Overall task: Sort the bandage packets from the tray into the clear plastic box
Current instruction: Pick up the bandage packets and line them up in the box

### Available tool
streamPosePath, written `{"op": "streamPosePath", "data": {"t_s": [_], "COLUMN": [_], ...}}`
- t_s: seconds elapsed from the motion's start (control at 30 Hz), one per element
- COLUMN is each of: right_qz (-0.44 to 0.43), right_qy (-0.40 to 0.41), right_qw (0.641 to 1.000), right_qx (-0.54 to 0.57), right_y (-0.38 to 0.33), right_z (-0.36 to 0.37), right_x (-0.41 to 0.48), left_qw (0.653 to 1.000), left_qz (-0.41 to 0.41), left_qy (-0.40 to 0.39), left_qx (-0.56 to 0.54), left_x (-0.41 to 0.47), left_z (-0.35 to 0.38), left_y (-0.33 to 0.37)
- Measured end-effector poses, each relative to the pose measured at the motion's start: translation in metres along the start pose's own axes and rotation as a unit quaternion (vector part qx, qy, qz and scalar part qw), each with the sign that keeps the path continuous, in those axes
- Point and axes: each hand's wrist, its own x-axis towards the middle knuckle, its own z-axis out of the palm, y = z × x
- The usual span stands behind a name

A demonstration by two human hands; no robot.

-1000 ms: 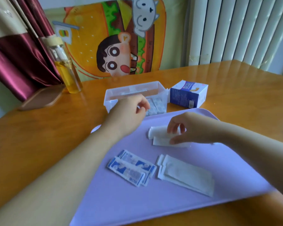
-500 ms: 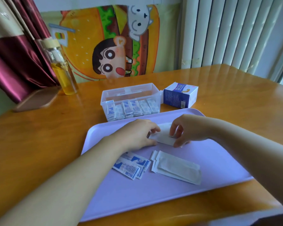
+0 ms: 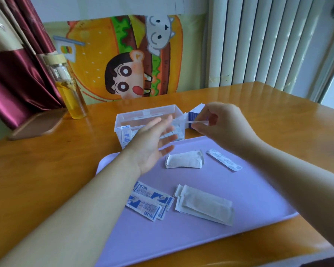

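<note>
**Tray** [image 3: 249,205], lavender: its far edge lies just beside the clear plastic box [image 3: 123,122]. Its near right corner is close to the table's front edge. There is bare room along its right side and near edge.

**Your right hand** [image 3: 222,128]: raised beside the box's right end, pinching a white bandage packet [image 3: 198,122], seen edge-on.

**Your left hand** [image 3: 152,145]: fingers spread, holding nothing, blurred, hovering before the box.

**In the box:** blue-printed packets standing along the front wall.

**On the tray:**
- overlapped blue packets [image 3: 148,202] reading "创口贴"
- two piles of plain white packets [image 3: 202,206], [image 3: 183,160]
- one narrow strip packet [image 3: 224,159], print too small to read

**Blue carton** [image 3: 194,112]: behind your right hand, text unreadable.

**Surroundings:** glossy wooden table [image 3: 46,170], bottle of amber liquid [image 3: 71,93], maroon curtain [image 3: 17,83], cartoon burger print [image 3: 127,58], white radiator [image 3: 258,45].
</note>
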Motion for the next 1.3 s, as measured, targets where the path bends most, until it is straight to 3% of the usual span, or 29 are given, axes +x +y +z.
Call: {"op": "streamPosePath", "data": {"t_s": [0.07,0.17,0.23,0.33,0.43,0.5,0.57,0.6,0.67,0.73,0.83,0.97,1.13,1.23,1.3], "right_qz": [-0.068,-0.121,-0.064,0.059,0.167,0.195,0.215,0.224,0.234,0.221,0.165,0.113,0.07,0.069,0.081], "right_qy": [-0.001,-0.139,-0.209,-0.183,-0.202,-0.209,-0.191,-0.179,-0.186,-0.222,-0.23,-0.185,-0.282,-0.305,-0.299], "right_qw": [0.997,0.981,0.976,0.976,0.947,0.935,0.945,0.953,0.954,0.941,0.938,0.958,0.939,0.934,0.941], "right_qx": [-0.037,-0.053,-0.017,0.103,0.186,0.208,0.159,0.096,-0.039,-0.127,-0.2,-0.19,-0.182,-0.174,-0.136], "right_y": [-0.004,-0.007,-0.006,0.008,0.02,0.028,0.038,0.045,0.059,0.069,0.072,0.065,0.057,0.054,0.053], "right_z": [0.003,0.005,0.0,-0.003,0.003,0.002,-0.007,-0.012,-0.018,-0.016,-0.01,-0.008,0.013,0.024,0.027], "right_x": [0.003,0.001,-0.003,-0.003,-0.003,-0.002,-0.001,-0.002,-0.008,-0.016,-0.02,-0.015,-0.004,0.009,0.017], "left_qw": [0.994,0.993,0.993,0.989,0.986,0.989,0.984,0.963,0.869,0.781,0.699,0.626,0.637,0.674,0.672], "left_qz": [-0.048,-0.035,-0.05,-0.086,-0.085,-0.064,-0.01,0.033,0.094,0.08,0.073,0.136,0.126,0.027,-0.033], "left_qy": [-0.035,-0.03,-0.037,-0.108,-0.138,-0.136,-0.112,-0.098,-0.098,-0.146,-0.184,-0.167,-0.166,-0.174,-0.185], "left_qx": [-0.089,-0.107,-0.096,-0.048,-0.026,0.009,0.136,0.249,0.475,0.602,0.688,0.75,0.742,0.717,0.716], "left_x": [-0.001,-0.002,-0.001,0.0,0.002,0.005,0.009,0.012,0.02,0.028,0.036,0.038,0.04,0.046,0.048], "left_z": [0.011,0.02,0.019,0.018,0.024,0.028,0.026,0.021,0.008,-0.001,-0.003,0.002,0.007,0.012,0.014], "left_y": [0.002,-0.003,-0.007,-0.014,-0.017,-0.019,-0.02,-0.021,-0.025,-0.032,-0.038,-0.035,-0.028,-0.021,-0.015]}}
